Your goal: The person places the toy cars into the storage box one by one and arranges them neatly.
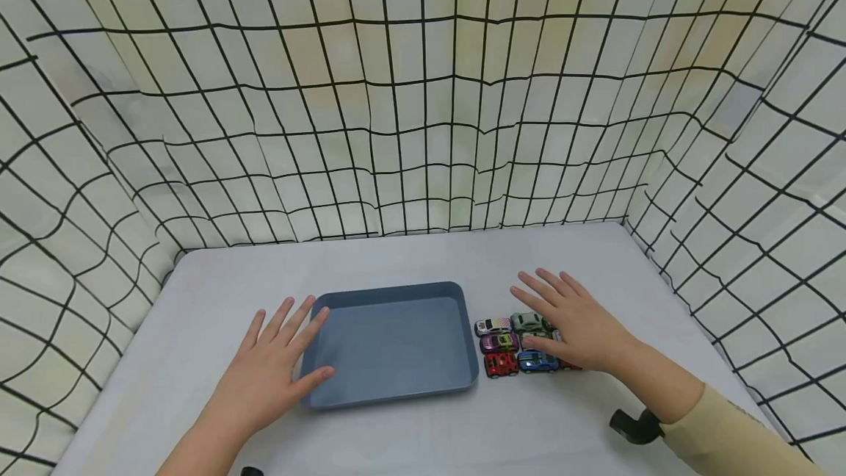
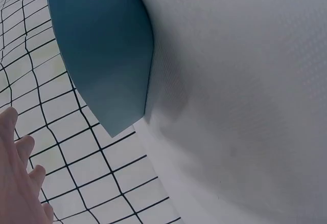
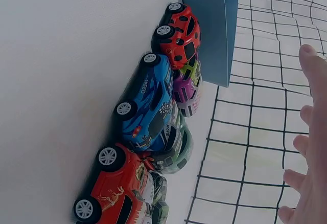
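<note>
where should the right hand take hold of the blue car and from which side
The blue car is probably best gripped by its raised roof, right hand from above, thumb on the near side: it stands on its wheels, with a spotted red car and another red car at its ends and other cars behind, leaving top and near side freer.

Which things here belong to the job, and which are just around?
Probably part of the job:
blue tray, nearest the left hand
toy cars, nearest the right hand

Probably just surroundings:
white table surface, underneath
white backdrop with black grid lines, behind
</note>
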A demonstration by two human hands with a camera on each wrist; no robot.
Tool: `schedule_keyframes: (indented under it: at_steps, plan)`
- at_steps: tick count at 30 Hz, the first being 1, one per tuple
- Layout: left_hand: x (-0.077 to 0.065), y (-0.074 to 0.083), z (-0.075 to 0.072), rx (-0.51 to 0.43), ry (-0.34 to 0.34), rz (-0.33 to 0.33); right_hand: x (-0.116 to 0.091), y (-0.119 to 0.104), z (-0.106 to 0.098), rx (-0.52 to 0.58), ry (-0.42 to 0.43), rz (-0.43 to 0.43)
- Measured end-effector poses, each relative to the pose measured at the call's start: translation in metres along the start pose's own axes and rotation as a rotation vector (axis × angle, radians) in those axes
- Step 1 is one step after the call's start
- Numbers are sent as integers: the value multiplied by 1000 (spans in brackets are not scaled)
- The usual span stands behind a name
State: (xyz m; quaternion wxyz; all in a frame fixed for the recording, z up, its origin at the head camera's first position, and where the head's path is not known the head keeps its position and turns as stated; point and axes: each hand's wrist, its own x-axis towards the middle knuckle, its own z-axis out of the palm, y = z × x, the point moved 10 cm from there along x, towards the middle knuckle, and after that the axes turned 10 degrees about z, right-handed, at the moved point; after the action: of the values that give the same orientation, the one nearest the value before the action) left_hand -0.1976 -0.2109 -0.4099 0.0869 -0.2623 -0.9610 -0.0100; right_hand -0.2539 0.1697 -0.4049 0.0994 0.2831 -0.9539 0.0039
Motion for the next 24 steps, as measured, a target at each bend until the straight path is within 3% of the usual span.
schedule_keyframes:
  at_steps: [16, 24]
  plan:
    - [-8, -12, 10, -106, -40, -55, 9, 5, 16, 249, -134, 28]
    - [-13, -17, 13, -151, -41, -70, 16, 10, 26, 336, -228, 103]
